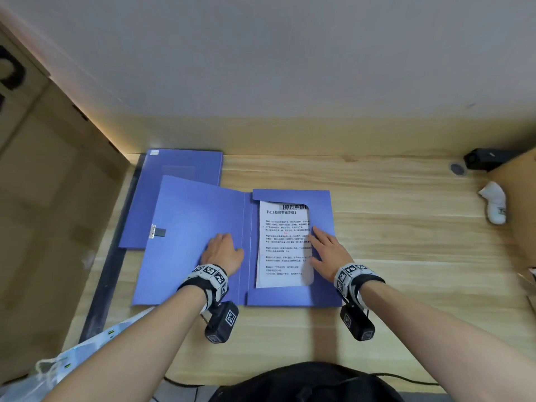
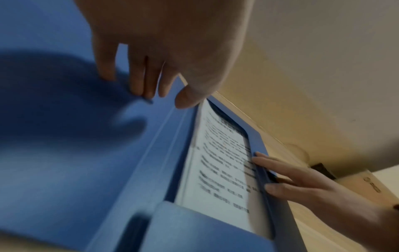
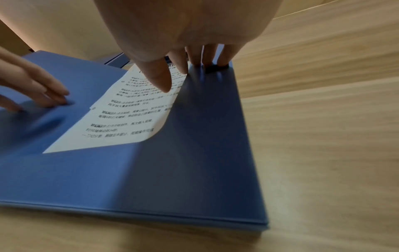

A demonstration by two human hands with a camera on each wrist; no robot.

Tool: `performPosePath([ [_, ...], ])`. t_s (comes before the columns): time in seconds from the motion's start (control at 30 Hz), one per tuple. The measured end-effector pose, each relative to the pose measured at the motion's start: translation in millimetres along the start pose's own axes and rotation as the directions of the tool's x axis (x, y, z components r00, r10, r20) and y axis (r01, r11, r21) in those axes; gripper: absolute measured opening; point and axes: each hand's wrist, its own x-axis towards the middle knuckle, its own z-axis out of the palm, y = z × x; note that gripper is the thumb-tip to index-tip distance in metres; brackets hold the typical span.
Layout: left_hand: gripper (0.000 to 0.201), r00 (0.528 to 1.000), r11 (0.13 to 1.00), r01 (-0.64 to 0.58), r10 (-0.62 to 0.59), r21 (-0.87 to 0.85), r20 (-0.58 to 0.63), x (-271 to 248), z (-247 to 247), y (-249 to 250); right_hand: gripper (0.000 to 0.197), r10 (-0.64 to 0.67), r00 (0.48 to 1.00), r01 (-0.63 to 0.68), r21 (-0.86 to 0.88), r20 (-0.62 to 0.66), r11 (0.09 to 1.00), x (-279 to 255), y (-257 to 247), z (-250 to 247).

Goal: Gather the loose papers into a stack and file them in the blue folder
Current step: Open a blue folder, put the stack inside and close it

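Observation:
The blue folder (image 1: 185, 227) lies open on the wooden table, its left cover with the metal clasp spread flat. A stack of printed papers (image 1: 282, 245) sits in the right half, tucked under the top, bottom and right flaps. My left hand (image 1: 224, 245) rests flat on the left cover beside the spine, fingers straight. My right hand (image 1: 319, 248) presses flat on the right flap, fingertips at its edge over the papers. The right wrist view shows that hand (image 3: 185, 75) on the flap (image 3: 194, 153) and the papers (image 3: 125, 119). The left wrist view shows my left hand (image 2: 166, 97) touching the cover (image 2: 86, 170).
A second blue folder (image 1: 179, 166) lies closed behind the open one. Cardboard boxes stand at the left (image 1: 43, 198) and far right (image 1: 522, 198). A black device (image 1: 484, 159) and a white object (image 1: 494, 206) sit at the back right. A plastic bag (image 1: 58, 367) lies at the near left.

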Motion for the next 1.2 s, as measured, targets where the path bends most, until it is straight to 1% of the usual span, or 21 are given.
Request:
performPosePath([
  [0.07,0.05,0.994,0.999,0.007,-0.011,-0.038,-0.109,-5,-4,-23,0.064,0.018,1.0,-0.018,0.031,-0.011,0.999,-3,-7,-3],
  [0.13,0.054,0.983,0.999,0.038,-0.044,-0.037,-0.179,-11,-6,-44,0.064,0.022,1.0,-0.021,0.057,-0.011,0.998,-9,-13,-2],
  [0.17,0.057,0.977,0.997,0.067,-0.073,-0.039,-0.199,-13,-6,-55,0.064,0.015,1.0,-0.015,0.061,-0.007,0.998,-13,-15,1],
  [0.23,0.067,0.959,0.985,0.161,-0.172,-0.067,-0.227,-17,-4,-73,0.063,0.007,1.0,-0.006,0.075,-0.007,0.997,-22,-19,9],
  [0.3,0.083,0.924,0.957,0.258,-0.285,-0.134,-0.254,-19,-2,-88,0.061,0.014,1.0,-0.01,0.115,-0.028,0.993,-31,-21,19],
  [0.4,0.101,0.881,0.907,0.35,-0.403,-0.233,-0.249,-24,-1,-102,0.064,0.028,0.998,-0.018,0.143,-0.063,0.99,-43,-23,30],
  [0.47,0.103,0.851,0.861,0.398,-0.475,-0.316,-0.223,-29,-2,-104,0.064,0.058,0.997,-0.049,0.149,-0.056,0.988,-49,-24,32],
  [0.5,0.1,0.836,0.841,0.405,-0.5,-0.36,-0.227,-31,-2,-105,0.064,0.068,0.997,-0.06,0.152,-0.048,0.987,-51,-24,33],
  [0.57,0.089,0.803,0.81,0.4,-0.535,-0.43,-0.261,-35,-5,-101,0.064,0.078,0.997,-0.073,0.145,-0.025,0.987,-53,-22,33],
  [0.63,0.079,0.787,0.793,0.387,-0.55,-0.469,-0.281,-40,-14,-93,0.066,0.084,0.996,-0.083,0.14,-0.003,0.987,-53,-20,32],
  [0.7,0.072,0.792,0.805,0.355,-0.529,-0.476,-0.304,-46,-24,-86,0.067,0.088,0.996,-0.088,0.139,0.006,0.986,-54,-18,30],
  [0.77,0.066,0.809,0.826,0.288,-0.481,-0.485,-0.339,-54,-37,-78,0.067,0.089,0.996,-0.091,0.139,0.018,0.986,-55,-15,28],
  [0.87,0.044,0.85,0.82,0.132,-0.383,-0.556,-0.363,-70,-59,-65,0.065,0.08,0.996,-0.083,0.154,0.027,0.985,-56,-8,28],
  [0.93,0.034,0.883,0.844,0.062,-0.295,-0.532,-0.365,-80,-73,-51,0.061,0.046,0.999,-0.049,0.153,0.022,0.987,-56,-2,28],
  [0.97,0.032,0.914,0.861,0.028,-0.228,-0.509,-0.336,-83,-77,-43,0.06,0.031,0.999,-0.034,0.146,0.023,0.989,-58,-3,26],
  [1.03,0.039,0.97,0.863,-0.067,-0.062,-0.501,-0.237,-94,-81,-21,0.056,0.012,1.0,-0.015,0.148,0.024,0.989,-59,-3,22],
  [1.07,0.045,0.983,0.852,-0.108,0.014,-0.512,-0.183,-99,-82,-10,0.055,0.007,1.0,-0.012,0.162,0.029,0.987,-60,-2,21],
  [1.13,0.057,0.986,0.829,-0.168,0.135,-0.533,-0.1,-111,-79,13,0.055,-0.001,0.999,-0.009,0.211,0.046,0.977,-61,1,18],
  [1.2,0.063,0.975,0.807,-0.208,0.213,-0.553,-0.055,-122,-72,40,0.051,0.003,0.999,-0.013,0.285,0.036,0.959,-65,2,9],
])
